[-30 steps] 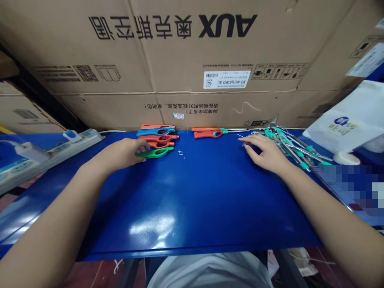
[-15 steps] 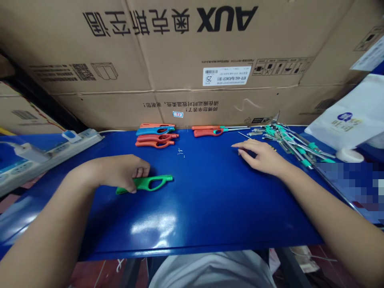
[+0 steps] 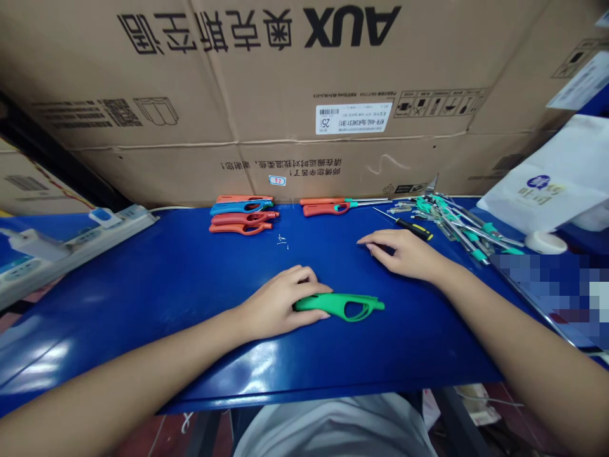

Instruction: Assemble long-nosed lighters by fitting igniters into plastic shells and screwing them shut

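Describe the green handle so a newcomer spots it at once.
Start at the blue table below the big carton. Near its middle, the left hand grips the green handle between thumb and fingers, its looped end pointing right. It alone is green: the other handles, lying near the carton, are red, orange or blue.

Cannot see the rear of the green looped plastic handle [image 3: 352,308], covered by the left hand [image 3: 280,301]; lose the long white plastic power strip [image 3: 95,240] past the left edge.
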Motion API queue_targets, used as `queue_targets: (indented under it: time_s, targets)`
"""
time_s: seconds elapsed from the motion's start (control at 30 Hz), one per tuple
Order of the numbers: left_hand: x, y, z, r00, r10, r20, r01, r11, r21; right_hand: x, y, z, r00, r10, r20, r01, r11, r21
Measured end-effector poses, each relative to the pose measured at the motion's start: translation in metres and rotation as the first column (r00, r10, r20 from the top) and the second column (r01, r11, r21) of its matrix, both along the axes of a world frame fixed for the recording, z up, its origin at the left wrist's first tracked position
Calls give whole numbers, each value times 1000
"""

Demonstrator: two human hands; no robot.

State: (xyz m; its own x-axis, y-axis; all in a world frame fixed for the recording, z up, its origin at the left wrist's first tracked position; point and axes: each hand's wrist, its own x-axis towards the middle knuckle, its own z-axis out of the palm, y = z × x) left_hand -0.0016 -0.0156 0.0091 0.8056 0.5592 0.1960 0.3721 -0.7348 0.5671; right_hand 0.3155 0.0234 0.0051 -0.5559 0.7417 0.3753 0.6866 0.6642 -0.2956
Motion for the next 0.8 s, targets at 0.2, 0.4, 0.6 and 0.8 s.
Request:
queue_targets:
  time_s: [0.2, 0.4, 0.6, 0.8]
  targets:
    - [2, 3, -15, 980, 197, -5, -193, 968, 162, -13, -11, 11, 989, 85, -119, -104, 980, -167]
    - [0, 7, -16, 965, 260, 42, -264, 954, 144, -37, -25, 12, 979, 204, 8, -201, 971, -128]
    - [-3, 10, -16, 972, 222, 82, -232, 964, 132, -39, -21, 1, 962, 272, 7, -267, 951, -156]
    - [-5, 12, -16, 957, 240, 161, -260, 958, 117, -29, -16, 5, 981, 181, 72, -168, 974, -150]
